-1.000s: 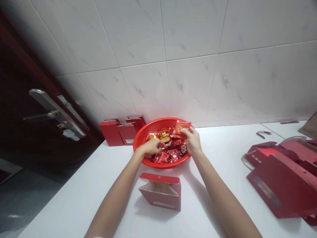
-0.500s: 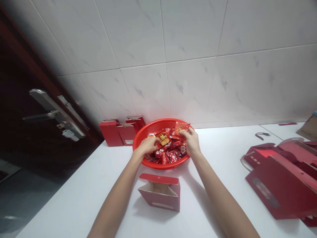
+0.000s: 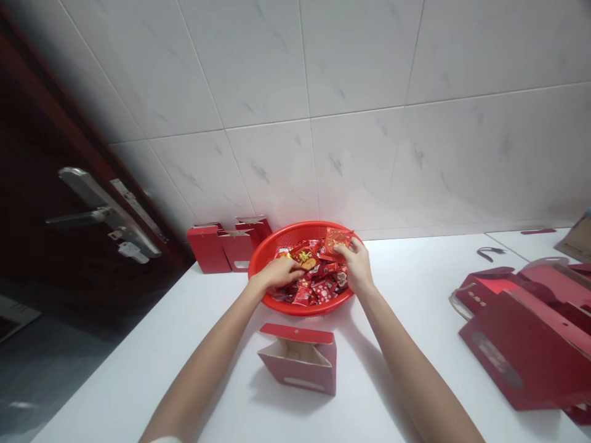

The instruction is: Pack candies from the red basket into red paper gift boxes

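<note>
A red plastic basket point(image 3: 255, 263) stands against the wall, filled with small wrapped sweets point(image 3: 324, 290). Over its right side, my right hand point(image 3: 358, 264) pinches a flat red packet point(image 3: 338, 239) between thumb and fingers. My left hand point(image 3: 279, 273) reaches in from the left with its fingers closed low among the sweets. Its fingertips lie at the lower edge of a red packet with gold characters point(image 3: 303, 256); whatever they grip is hidden. In front of the basket stands a small red carton point(image 3: 300, 371), its top flap up and its inside showing bare cardboard.
Several red cartons point(image 3: 209, 250) stand by the wall left of the basket. Larger dark red boxes point(image 3: 526, 344) with cord handles lie at the right. A dark strip point(image 3: 490, 251) and a brown box point(image 3: 577, 240) are farther back. A door with a metal handle point(image 3: 99, 212) is at the left.
My left hand has shifted slightly right and deeper among the sweets, toward the packet with gold characters. My right hand keeps hold of its red packet in nearly the same place.
</note>
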`<state>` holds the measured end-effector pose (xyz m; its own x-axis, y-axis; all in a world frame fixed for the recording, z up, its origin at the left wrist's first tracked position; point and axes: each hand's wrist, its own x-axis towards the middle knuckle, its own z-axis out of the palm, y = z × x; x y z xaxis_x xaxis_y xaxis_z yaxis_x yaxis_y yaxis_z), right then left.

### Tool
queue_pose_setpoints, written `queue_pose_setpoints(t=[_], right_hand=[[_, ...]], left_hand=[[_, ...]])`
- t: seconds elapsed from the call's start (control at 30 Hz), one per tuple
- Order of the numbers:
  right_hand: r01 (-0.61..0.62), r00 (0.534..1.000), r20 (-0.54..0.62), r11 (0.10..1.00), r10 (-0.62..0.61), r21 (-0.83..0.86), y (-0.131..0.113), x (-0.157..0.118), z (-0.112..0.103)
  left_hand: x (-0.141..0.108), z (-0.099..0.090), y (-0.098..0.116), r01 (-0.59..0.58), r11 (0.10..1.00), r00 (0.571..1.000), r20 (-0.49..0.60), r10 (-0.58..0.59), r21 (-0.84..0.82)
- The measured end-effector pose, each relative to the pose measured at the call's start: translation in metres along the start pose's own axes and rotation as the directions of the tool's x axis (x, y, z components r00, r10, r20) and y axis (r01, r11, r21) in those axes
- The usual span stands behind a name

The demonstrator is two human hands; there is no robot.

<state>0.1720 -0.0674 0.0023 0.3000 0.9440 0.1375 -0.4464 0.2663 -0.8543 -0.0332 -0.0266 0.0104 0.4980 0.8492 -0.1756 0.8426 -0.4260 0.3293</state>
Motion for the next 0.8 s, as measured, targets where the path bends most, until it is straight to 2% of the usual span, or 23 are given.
queue_pose_setpoints(t=[0.1,0.2,0.27,0.37,0.47,0.6,0.7,0.8], right_hand=[[0.015,1.0,0.022,1.0,-0.014,-0.02,0.0,0.0,0.0],[0.019,0.999,0.043,0.999,-0.018,-0.029,0.0,-0.001,0.0],[0.015,0.999,0.053,0.999,-0.013,-0.036,0.001,-0.001,0.0],[-0.013,0.999,0.05,0.998,0.016,-0.066,0.001,-0.002,0.001],[-0.074,0.996,0.052,0.995,0.077,-0.068,0.001,-0.002,0.004],[-0.158,0.974,0.163,0.987,0.157,-0.012,-0.002,-0.005,0.006],[-0.138,0.965,0.224,0.99,0.14,-0.028,-0.006,-0.007,0.006],[-0.114,0.969,0.215,0.993,0.121,-0.043,-0.007,-0.007,0.005]], left_hand=[[0.001,-0.005,0.001,-0.02,0.995,0.986,-0.165,0.004,-0.094],[-0.001,-0.007,0.005,-0.119,0.959,0.951,-0.307,0.036,-0.256],[-0.003,-0.008,0.009,-0.203,0.884,0.936,-0.349,0.048,-0.422],[-0.001,-0.011,0.018,-0.288,0.702,0.916,-0.402,0.002,-0.652],[0.006,-0.014,0.026,-0.324,0.587,0.891,-0.448,-0.075,-0.742],[0.017,-0.014,0.036,-0.368,0.614,0.872,-0.488,-0.033,-0.699],[0.021,-0.012,0.037,-0.371,0.655,0.887,-0.459,0.041,-0.658],[0.023,-0.01,0.031,-0.359,0.661,0.893,-0.449,0.037,-0.659]])
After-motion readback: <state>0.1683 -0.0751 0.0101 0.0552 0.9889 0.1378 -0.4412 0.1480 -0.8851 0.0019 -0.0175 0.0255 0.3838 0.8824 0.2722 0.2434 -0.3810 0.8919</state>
